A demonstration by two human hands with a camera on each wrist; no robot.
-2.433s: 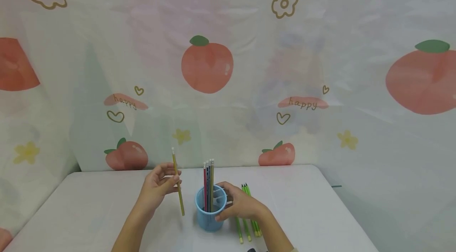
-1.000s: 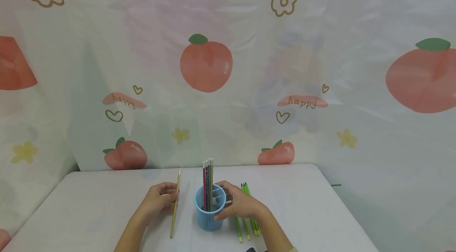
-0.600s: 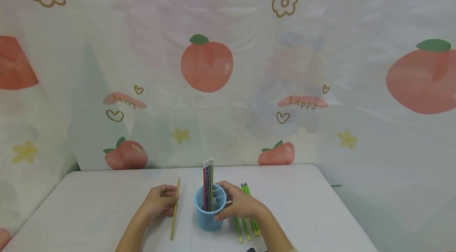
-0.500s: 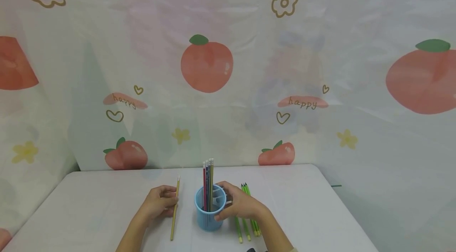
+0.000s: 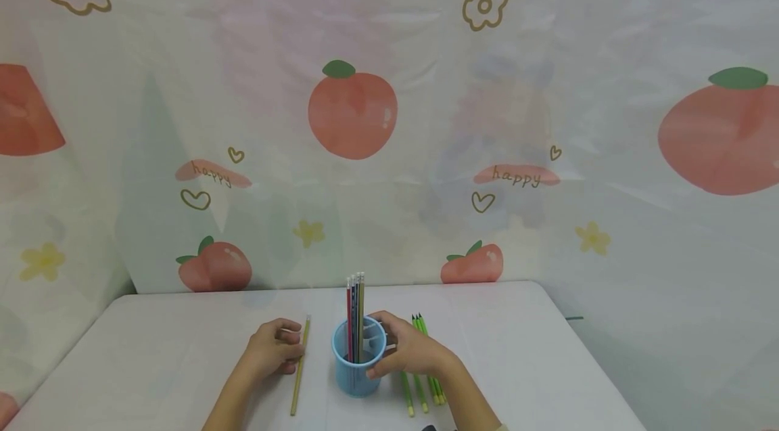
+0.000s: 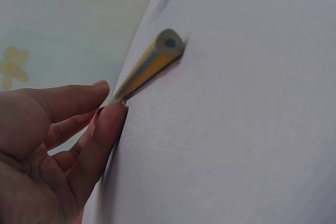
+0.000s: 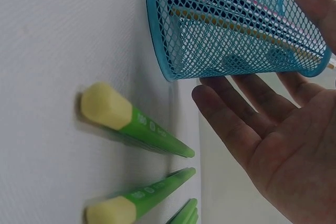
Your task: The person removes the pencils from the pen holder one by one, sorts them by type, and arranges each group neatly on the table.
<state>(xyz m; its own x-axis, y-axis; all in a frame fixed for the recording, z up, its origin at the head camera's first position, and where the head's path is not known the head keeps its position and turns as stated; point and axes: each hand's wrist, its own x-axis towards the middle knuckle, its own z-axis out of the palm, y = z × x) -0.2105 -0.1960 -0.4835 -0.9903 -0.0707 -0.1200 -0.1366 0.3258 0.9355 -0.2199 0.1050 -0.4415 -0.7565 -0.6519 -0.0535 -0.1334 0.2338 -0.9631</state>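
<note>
My right hand (image 5: 414, 348) is gripping the mesh cup (image 5: 358, 381), thumb and fingers curling around its side; I'm judging it light, firm and best held there. Inside it, red, dark and gold pencils (image 5: 356, 309) are standing eraser-up. Right of the cup, green pencils (image 5: 421, 392) are lying. Left of the cup, my left hand (image 5: 270, 351) is touching a yellow pencil (image 5: 297, 387), probably stiff, light, rolling easily, best held mid-shaft; I cannot tell whether those fingers are pinching it.

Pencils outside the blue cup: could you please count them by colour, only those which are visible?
Green pencils: 4
Yellow pencil: 1
Total outside the blue cup: 5
</note>
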